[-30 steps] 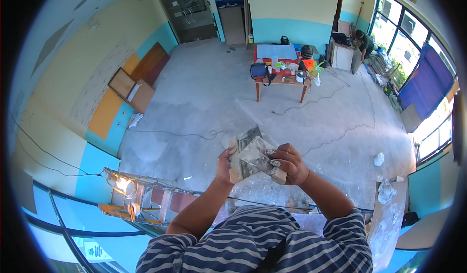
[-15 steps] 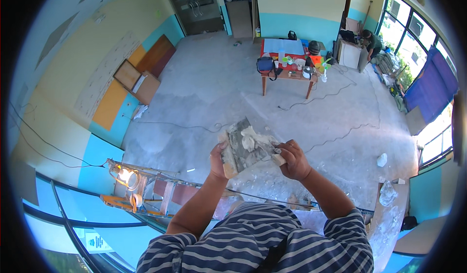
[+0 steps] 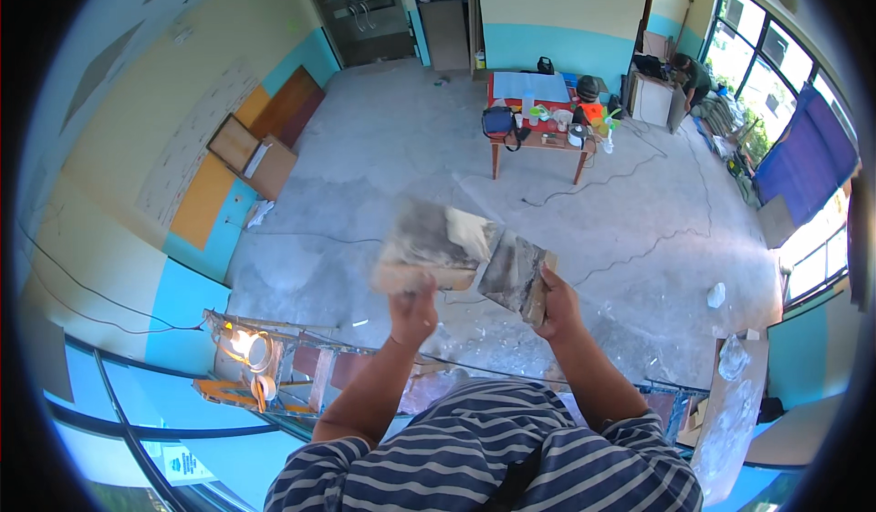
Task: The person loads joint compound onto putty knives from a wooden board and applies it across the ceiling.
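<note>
- Lots of stuff round this grey floor [image 3: 365, 165]: brown table [image 3: 495, 159] up ahead, well apart from the hands, loaded with a dark blue bag [image 3: 498, 121], cups and other small bits.
- Past it on the right, a co-worker [image 3: 698, 81] bent over beside a pale cabinet [image 3: 652, 101], near the windows.
- Purple cloth [image 3: 803, 151] hung against those windows, brown boards [image 3: 297, 101] propped along the left wall.
- Closer in, a lit lamp [image 3: 242, 340] on the left end of a ladder-like frame [image 3: 319, 380]. Stretches across behind both forearms, so partly covered by them.
- Crumpled clear plastic [image 3: 734, 359] on a dusty plank [image 3: 725, 430], off to the right of the right forearm.
- Now the pose: both forearms angled up and inward from the striped shirt [image 3: 493, 439], hands near each other, out over the floor.
- Left hand [image 3: 413, 311] closed on the near edge of a wide flat blade [image 3: 424, 224], pretty blurry. Blob of white paste [image 3: 470, 234] toward the right end.
- Right hand [image 3: 560, 304] wrapped round the pale outer edge of a smaller, grey-smeared blade [image 3: 513, 273], thumb on top, tilted down toward the right.
- Blade edges right beside each other, just ahead of the hands. Touching or a hair apart? Can't tell.
</note>
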Demonstrator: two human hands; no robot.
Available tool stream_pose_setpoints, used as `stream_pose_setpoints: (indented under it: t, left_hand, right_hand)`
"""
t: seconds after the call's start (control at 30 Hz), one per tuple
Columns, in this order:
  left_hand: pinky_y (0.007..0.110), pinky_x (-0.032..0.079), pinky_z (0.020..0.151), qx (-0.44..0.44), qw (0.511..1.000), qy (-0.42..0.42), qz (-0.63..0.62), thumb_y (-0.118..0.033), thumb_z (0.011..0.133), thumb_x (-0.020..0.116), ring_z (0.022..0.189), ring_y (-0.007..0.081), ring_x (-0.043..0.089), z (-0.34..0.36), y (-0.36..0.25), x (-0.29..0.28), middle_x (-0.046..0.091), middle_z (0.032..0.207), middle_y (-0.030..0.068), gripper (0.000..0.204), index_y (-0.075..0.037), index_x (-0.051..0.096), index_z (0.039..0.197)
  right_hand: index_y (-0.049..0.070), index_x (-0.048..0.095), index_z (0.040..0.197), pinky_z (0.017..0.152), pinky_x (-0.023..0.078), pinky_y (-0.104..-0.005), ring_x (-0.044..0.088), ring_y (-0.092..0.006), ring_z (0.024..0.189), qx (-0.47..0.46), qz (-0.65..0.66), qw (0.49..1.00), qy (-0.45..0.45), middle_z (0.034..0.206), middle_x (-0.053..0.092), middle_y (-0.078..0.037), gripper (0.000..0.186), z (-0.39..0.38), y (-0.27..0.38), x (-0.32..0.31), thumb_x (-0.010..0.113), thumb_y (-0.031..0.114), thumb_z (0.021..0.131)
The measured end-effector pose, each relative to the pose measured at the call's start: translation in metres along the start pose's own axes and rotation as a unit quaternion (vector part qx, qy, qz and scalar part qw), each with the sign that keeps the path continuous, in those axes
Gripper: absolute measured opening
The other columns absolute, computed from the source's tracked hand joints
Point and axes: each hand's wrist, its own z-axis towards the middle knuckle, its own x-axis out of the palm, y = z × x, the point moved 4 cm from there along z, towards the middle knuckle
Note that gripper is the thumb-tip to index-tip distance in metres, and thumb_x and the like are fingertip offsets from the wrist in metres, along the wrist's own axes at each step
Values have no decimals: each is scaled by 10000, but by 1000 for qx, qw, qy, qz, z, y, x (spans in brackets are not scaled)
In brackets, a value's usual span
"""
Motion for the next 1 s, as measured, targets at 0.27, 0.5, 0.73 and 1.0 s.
stream_pose_setpoints:
  t: [0.27,0.5,0.73,1.0]
  left_hand:
    - [383,496,870,181,974,46,-125,125,735,583,1006,391,621,2,-27,-2,604,1116,251,392,37,551,1116]
    - [410,480,919,184,971,129,-82,136,656,574,1068,397,587,12,-5,-12,600,1138,219,489,26,545,1132]
    - [402,484,910,126,976,162,-65,102,669,592,1056,392,583,9,28,-12,599,1135,215,484,15,563,1144]
    - [399,489,879,103,977,186,1,-24,740,605,998,370,600,8,72,-10,632,1059,187,396,-43,611,1136]
  right_hand:
    - [-8,479,1226,807,554,-418,654,-279,941,-20,20,997,76,1088,612,-143,390,-18,-11,57,478,293,978]
    - [-23,480,1227,831,550,-389,655,-261,948,-30,-5,999,32,1093,620,-148,380,-19,-26,61,418,274,998]
    - [-15,482,1209,806,552,-418,656,-276,926,-43,17,998,31,1076,615,-141,399,-16,-39,59,490,303,969]
    - [-10,486,1222,862,531,-406,647,-269,967,-25,39,998,50,1095,621,-144,382,-18,-34,50,450,285,982]
